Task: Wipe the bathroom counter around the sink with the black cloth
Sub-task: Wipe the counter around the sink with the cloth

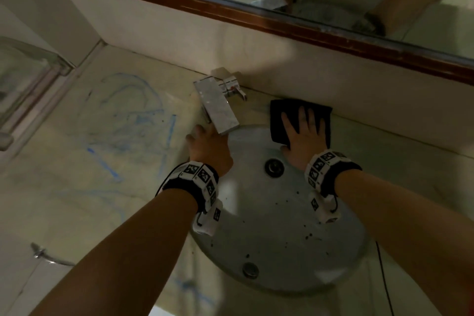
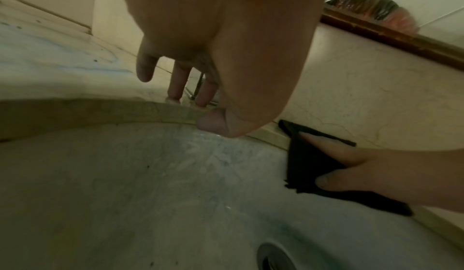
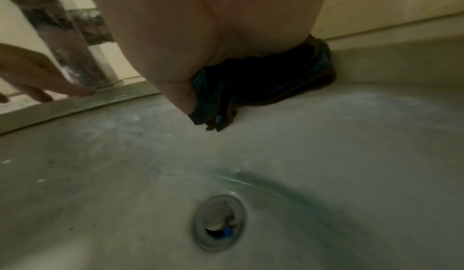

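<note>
Over on the left, the tabletop (image 1: pixel 77 187) carries a big tangle of blue scribbles (image 1: pixel 133 120), and more blue shows near the front edge, so by my read most of the wiping is yet to come. Your left hand (image 1: pixel 209 147) lies flat and relaxed, fingers straight, on the rim just beside the one tap (image 1: pixel 216 106), holding nothing. In the middle sits one sink (image 1: pixel 279 226), its basin dotted with dark specks, with two round metal fittings in it. To the right, your right hand (image 1: pixel 304 136) presses, fingers spread, on the one black cloth (image 1: pixel 280 117), which lies on the back strip of tabletop behind the sink, its near edge hanging over the rim into the basin. That back right strip looks free of marks; I'd judge you are early on. Count: two hands, well apart, one cloth, one tap, one sink.
</note>
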`<state>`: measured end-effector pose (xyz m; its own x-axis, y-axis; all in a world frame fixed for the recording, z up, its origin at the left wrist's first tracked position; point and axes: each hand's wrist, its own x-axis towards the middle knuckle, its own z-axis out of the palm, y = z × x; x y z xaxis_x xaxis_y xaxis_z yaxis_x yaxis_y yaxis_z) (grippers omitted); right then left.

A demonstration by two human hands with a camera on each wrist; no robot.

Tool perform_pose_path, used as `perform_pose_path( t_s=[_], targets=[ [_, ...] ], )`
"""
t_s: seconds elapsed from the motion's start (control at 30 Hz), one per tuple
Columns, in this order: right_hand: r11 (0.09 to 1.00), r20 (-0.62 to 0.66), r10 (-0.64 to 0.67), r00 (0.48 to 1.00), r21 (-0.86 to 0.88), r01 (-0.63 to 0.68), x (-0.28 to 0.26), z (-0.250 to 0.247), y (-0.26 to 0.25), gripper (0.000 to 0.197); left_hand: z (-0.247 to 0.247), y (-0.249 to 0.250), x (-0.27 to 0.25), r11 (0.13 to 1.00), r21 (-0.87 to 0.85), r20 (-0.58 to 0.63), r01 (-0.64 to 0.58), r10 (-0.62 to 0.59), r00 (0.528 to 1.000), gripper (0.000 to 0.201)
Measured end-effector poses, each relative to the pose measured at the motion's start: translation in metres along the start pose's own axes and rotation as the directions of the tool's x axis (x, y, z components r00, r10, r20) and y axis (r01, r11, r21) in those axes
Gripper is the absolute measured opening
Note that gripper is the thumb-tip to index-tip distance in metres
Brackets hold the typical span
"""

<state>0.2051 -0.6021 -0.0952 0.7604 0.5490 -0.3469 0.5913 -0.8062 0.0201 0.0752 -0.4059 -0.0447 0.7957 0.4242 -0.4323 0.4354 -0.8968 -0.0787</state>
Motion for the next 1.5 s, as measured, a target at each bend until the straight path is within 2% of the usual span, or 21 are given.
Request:
perform_pose_path(
  t_s=[0.13, 0.3, 0.5, 0.7, 0.83, 1.0, 1.13, 1.37, 1.5],
  targets=[
    [0.999, -0.054, -0.046, 0.997, -0.021, 0.045, 0.019, -0.003, -0.033, 0.088, 0.002, 0.000, 0.001, 1.000, 0.002, -0.044, -0.018, 0.018, 0.999, 0.066],
    [0.987, -0.078, -0.159, 0.984, -0.021, 0.157, 0.047, -0.012, -0.072, 0.087, 0.004, -0.002, 0.000, 1.000, -0.022, -0.059, -0.015, 0.014, 0.998, 0.076],
    [0.980, -0.102, -0.201, 0.974, -0.030, 0.199, 0.053, -0.012, -0.074, 0.083, 0.003, 0.001, -0.004, 1.000, -0.015, -0.038, 0.001, -0.002, 0.999, 0.074],
    [0.977, -0.110, -0.207, 0.972, 0.026, 0.211, 0.042, -0.009, -0.045, 0.078, 0.003, 0.004, -0.003, 1.000, -0.004, -0.004, 0.031, -0.031, 1.000, 0.066],
    [0.991, -0.105, -0.116, 0.988, 0.050, 0.121, 0.011, 0.000, -0.004, 0.074, 0.003, 0.008, -0.001, 0.998, -0.012, 0.015, 0.069, -0.069, 0.997, 0.066],
    [0.997, -0.032, 0.022, 0.999, 0.070, -0.019, -0.032, 0.012, 0.053, 0.071, -0.001, 0.012, -0.003, 0.995, -0.038, 0.066, 0.096, -0.093, 0.993, 0.073],
    [0.992, 0.037, 0.100, 0.994, 0.073, -0.102, -0.058, 0.020, 0.079, 0.072, -0.004, 0.011, -0.002, 0.993, -0.055, 0.072, 0.104, -0.100, 0.992, 0.071],
    [0.990, 0.070, 0.112, 0.991, 0.074, -0.117, -0.059, 0.014, 0.076, 0.066, -0.004, 0.010, -0.002, 0.994, -0.062, 0.063, 0.087, -0.083, 0.995, 0.069],
    [0.999, 0.010, 0.020, 1.000, 0.045, -0.020, -0.060, 0.014, 0.084, 0.062, -0.001, 0.007, -0.003, 0.996, -0.050, 0.042, 0.075, -0.073, 0.996, 0.070]
  ],
)
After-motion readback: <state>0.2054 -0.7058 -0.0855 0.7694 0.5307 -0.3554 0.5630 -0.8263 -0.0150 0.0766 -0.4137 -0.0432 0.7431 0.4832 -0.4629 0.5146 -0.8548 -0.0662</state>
